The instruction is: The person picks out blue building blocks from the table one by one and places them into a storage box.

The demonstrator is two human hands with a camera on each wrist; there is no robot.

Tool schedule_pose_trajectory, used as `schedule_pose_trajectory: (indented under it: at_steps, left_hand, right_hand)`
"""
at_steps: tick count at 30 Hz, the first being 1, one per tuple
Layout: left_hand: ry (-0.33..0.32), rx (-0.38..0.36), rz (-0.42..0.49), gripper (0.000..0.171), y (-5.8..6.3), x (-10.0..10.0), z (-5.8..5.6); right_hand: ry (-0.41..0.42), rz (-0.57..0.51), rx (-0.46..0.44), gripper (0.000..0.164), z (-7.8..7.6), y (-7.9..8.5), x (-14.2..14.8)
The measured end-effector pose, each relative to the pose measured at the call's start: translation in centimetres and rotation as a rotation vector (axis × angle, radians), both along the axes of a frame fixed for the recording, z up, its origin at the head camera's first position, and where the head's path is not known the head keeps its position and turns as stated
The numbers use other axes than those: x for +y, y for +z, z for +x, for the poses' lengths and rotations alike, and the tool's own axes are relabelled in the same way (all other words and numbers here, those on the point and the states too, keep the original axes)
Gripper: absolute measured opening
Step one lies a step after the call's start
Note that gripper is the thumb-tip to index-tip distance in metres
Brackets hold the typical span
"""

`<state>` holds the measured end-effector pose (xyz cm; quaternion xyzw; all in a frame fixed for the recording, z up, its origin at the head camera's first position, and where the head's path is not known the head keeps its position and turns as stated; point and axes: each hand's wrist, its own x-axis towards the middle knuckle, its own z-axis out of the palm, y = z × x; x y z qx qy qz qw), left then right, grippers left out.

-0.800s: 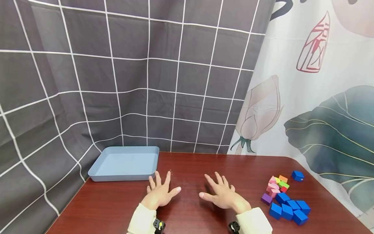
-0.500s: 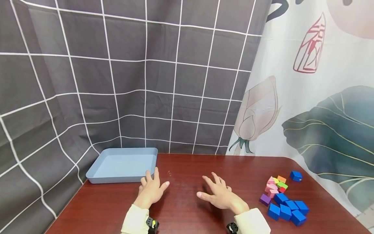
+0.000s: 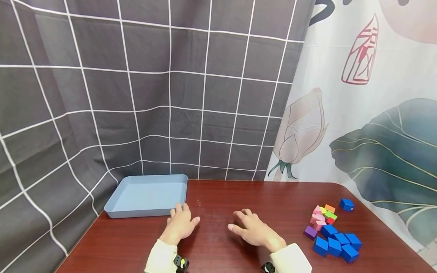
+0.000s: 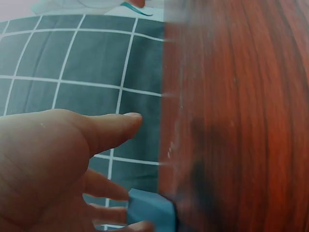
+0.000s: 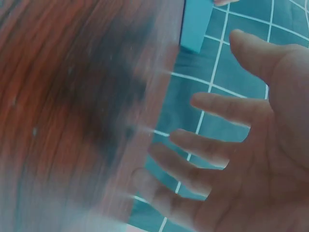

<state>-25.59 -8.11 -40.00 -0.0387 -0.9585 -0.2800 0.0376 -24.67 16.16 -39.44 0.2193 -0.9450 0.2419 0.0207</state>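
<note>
At the back left of the table lies a shallow blue tray (image 3: pixel 146 195) with nothing in it. My left hand (image 3: pixel 179 225) has its fingers at the tray's near right corner, the thumb held out to the side. In the left wrist view its fairly straight fingertips overlap the end of the tray (image 4: pixel 153 211). Over the middle of the table hovers my right hand (image 3: pixel 254 229), palm down and holding nothing. The right wrist view shows its fingers spread and slightly bent, apart from the tray (image 5: pixel 197 26).
On the right stand several blue blocks (image 3: pixel 334 246) in a cluster, beside a purple block (image 3: pixel 310 232) and small pink, yellow, orange, green and red pieces (image 3: pixel 318 218). One blue block (image 3: pixel 346 204) sits apart behind them. A grey checked curtain (image 3: pixel 205 91) hangs behind the table (image 3: pixel 218 201).
My left hand has moved left to the tray's corner, and the tray has shifted slightly right and nearer. The right hand's fingers have bent a little. The blocks have stayed put.
</note>
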Motion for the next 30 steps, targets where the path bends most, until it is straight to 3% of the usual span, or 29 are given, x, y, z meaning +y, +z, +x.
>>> schedule_pose_trajectory:
  at_steps: [7,14,20,30]
  left_hand:
    - [-0.081,-0.002,-0.021,0.066,0.3,1.4,0.7]
    - [-0.264,-0.022,0.07,0.064,0.9,2.6,1.2]
    - [-0.386,-0.063,0.087,0.064,1.4,3.6,1.6]
    - [-0.487,-0.118,-0.014,0.056,3.0,5.7,3.0]
  right_hand:
    - [0.045,-0.033,-0.05,0.051,0.0,-0.1,-0.1]
    - [0.06,-0.098,-0.109,0.022,-0.2,-0.5,0.1]
    - [0.073,-0.208,-0.236,0.027,-0.2,-0.7,0.0]
    - [0.088,-0.294,-0.26,0.029,-0.5,-0.8,0.1]
